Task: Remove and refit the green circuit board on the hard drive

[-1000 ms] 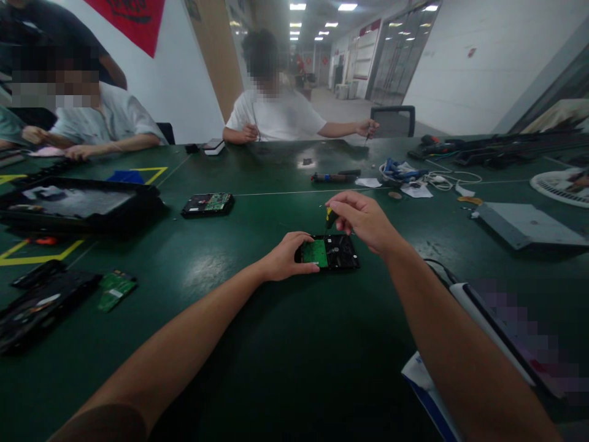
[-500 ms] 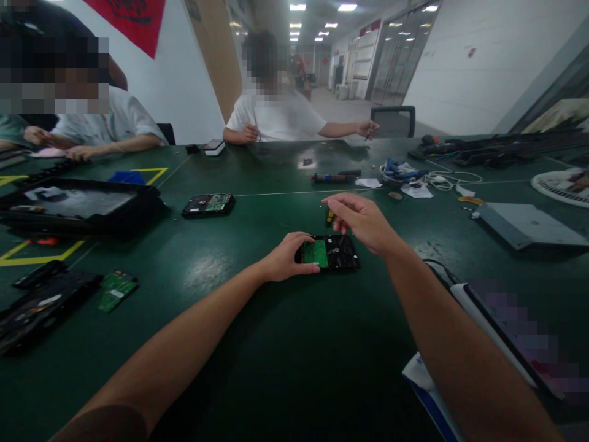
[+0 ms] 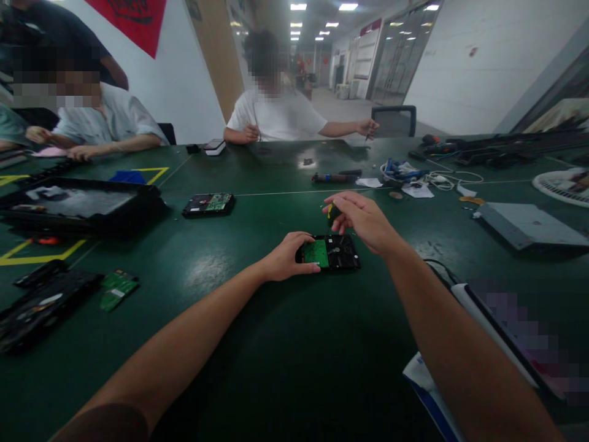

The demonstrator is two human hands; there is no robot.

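A black hard drive (image 3: 344,253) with a green circuit board (image 3: 315,253) on its upper face lies flat on the dark green table. My left hand (image 3: 291,256) grips the drive's left end, thumb along the near edge and fingers at the far edge. Above the drive's far side, my right hand (image 3: 359,218) is closed around a screwdriver (image 3: 333,213) with a yellow and black handle. The screwdriver's shaft and tip are hard to make out against the dark drive.
Another hard drive (image 3: 209,204) lies farther left, near a black tray (image 3: 78,205). A loose green board (image 3: 118,288) rests at left. On the right are a grey metal box (image 3: 534,224) and a tablet-like device (image 3: 501,337). A person (image 3: 280,116) sits opposite.
The screwdriver's handle has tilted and turned slightly in my right hand, which has shifted very little. My left hand and the hard drive stay in place.
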